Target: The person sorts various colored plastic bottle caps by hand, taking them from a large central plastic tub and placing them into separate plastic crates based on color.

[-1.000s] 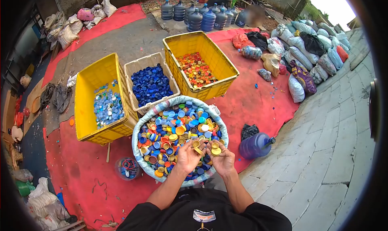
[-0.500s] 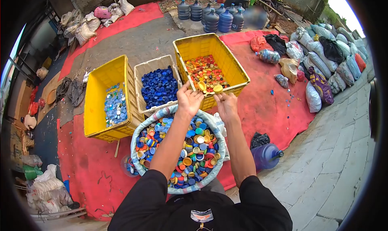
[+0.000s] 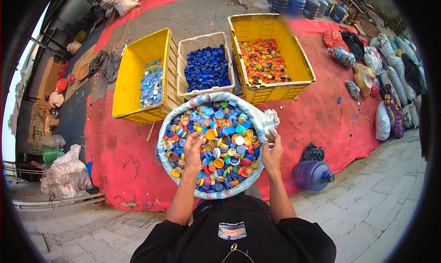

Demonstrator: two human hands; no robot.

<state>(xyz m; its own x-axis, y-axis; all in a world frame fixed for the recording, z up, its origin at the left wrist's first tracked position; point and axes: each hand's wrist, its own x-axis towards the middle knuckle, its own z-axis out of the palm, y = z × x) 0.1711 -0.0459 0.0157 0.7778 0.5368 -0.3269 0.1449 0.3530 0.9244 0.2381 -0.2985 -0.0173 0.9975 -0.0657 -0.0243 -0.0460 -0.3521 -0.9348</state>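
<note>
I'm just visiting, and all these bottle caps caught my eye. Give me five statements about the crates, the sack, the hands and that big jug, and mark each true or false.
1. The white crate holds dark blue caps. True.
2. The sack is the container farthest from the person. False: the sack is the nearest of them.
3. The yellow crate on the right holds mostly red and orange caps. True.
4. Both hands are inside the white crate. False: the right hand is over the sack, the left hand by its rim.
5. The big jug stands upright. False: the jug lies on its side.
</note>
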